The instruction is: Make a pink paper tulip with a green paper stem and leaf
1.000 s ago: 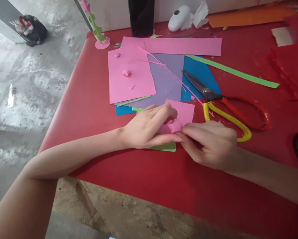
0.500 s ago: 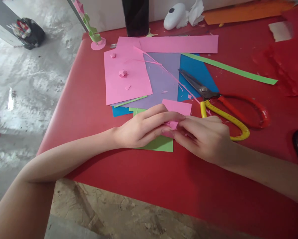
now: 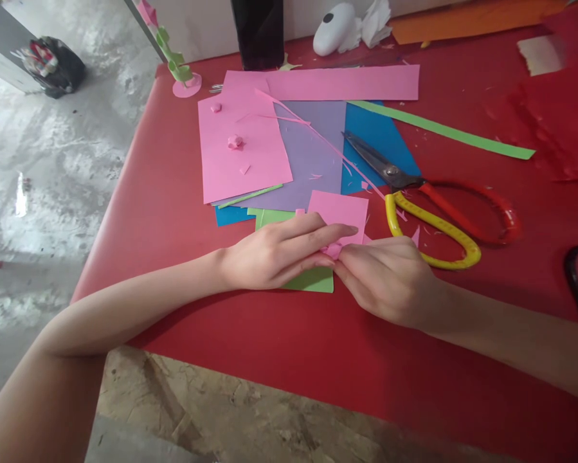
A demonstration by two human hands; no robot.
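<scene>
A small folded piece of pink paper (image 3: 332, 249) is pinched between my two hands. My left hand (image 3: 281, 252) closes on its left side, index finger stretched over the top. On the other side, the thumb and fingers of my right hand (image 3: 389, 273) grip it, hiding part of it. Beneath the hands lie a pink paper rectangle (image 3: 341, 209) and a green sheet (image 3: 312, 280). Two small pink folded paper shapes rest on a larger pink sheet (image 3: 245, 167); the bigger one looks like a little paper flower (image 3: 235, 142).
Scissors (image 3: 389, 170) with red and yellow handles lie open beyond my right hand. Purple (image 3: 312, 148) and blue sheets (image 3: 366, 128), a green strip (image 3: 443, 130) and pink scraps cover the red table (image 3: 269, 341). A paper flower on a stem (image 3: 175, 61) stands back left.
Both hands have shifted slightly toward me with the folded pink paper. My right fingers have drawn in closer, and more of the pink rectangle shows behind them. The view has tilted slightly.
</scene>
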